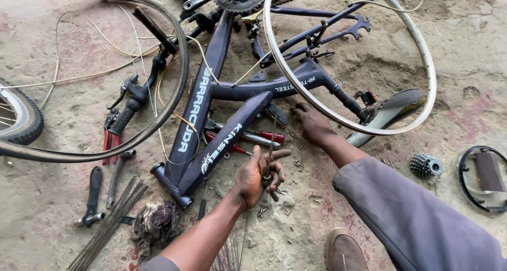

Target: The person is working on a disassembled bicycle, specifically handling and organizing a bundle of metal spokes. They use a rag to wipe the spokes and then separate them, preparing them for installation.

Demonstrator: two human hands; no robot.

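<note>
Dusty concrete ground is lying under a dark blue bicycle frame [211, 112], with a bare wheel rim [422, 54], red-handled pliers [111, 139] and a gear cluster [425, 165] scattered about. Near the frame's lower tube the left hand [259, 176] is pinching a thin spoke [270, 149] together with small nipples, fingers closed around them; the right hand [312, 124] is pressing flat on the ground among loose nipples [288, 189], and I cannot tell whether it is gripping anything. Light, springy wire, the spoke is probably bending easily and slipping; pinching near the threaded end seems safest.
</note>
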